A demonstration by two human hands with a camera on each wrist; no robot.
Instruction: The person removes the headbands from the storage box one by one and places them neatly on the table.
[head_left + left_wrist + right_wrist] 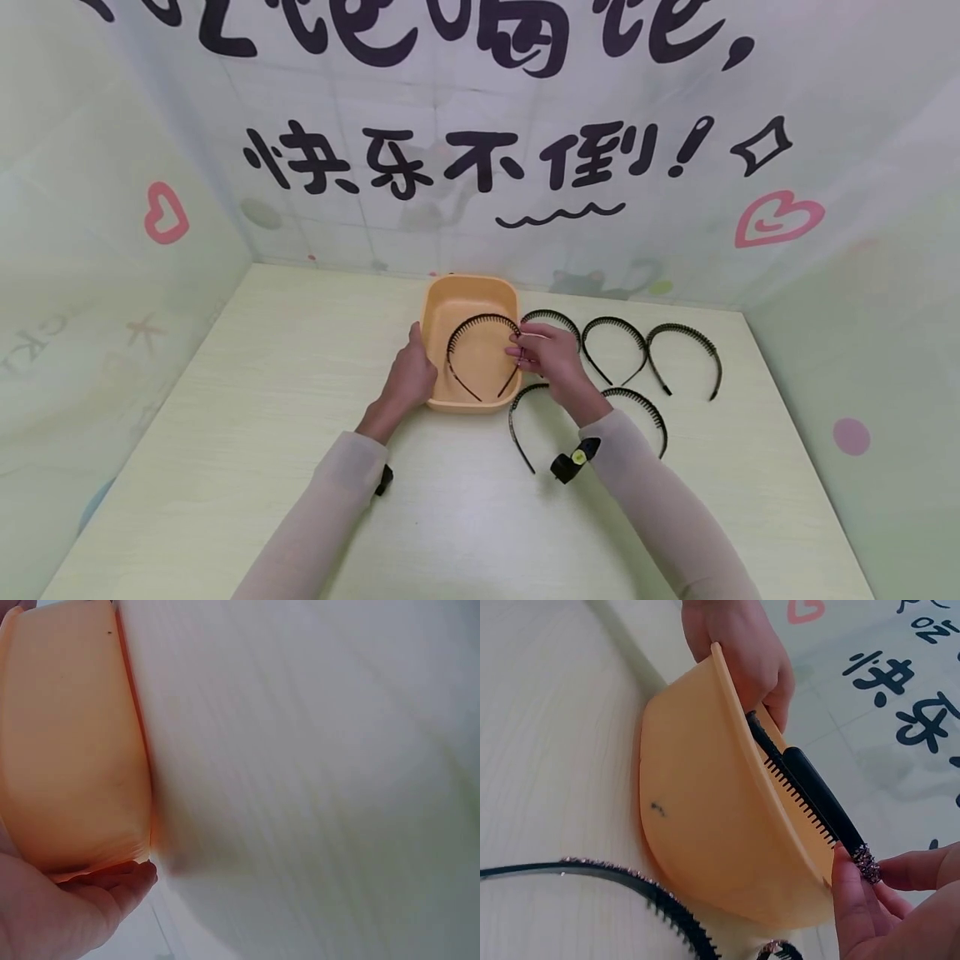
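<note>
An orange plastic basin [468, 408] [697, 787] stands on the table near the back wall. My left hand [408, 375] [82, 907] grips its left side, with fingers against the outer wall in the left wrist view. Between thumb and fingers, my right hand [551, 354] [900, 907] pinches a black toothed headband [487, 316] [821, 795] by a glittery stretch of one arm. From the head, this headband overlaps the basin's inside; the right wrist view shows it at the rim, teeth towards the basin.
Several more toothed headbands lie to the basin's right, among them one behind my right hand [551, 314], a middle one [615, 320] and a far-right one [682, 329]. Two nearer ones [513, 425] [652, 404] lie around my right wrist. Printed fabric walls [465, 225] enclose the table.
</note>
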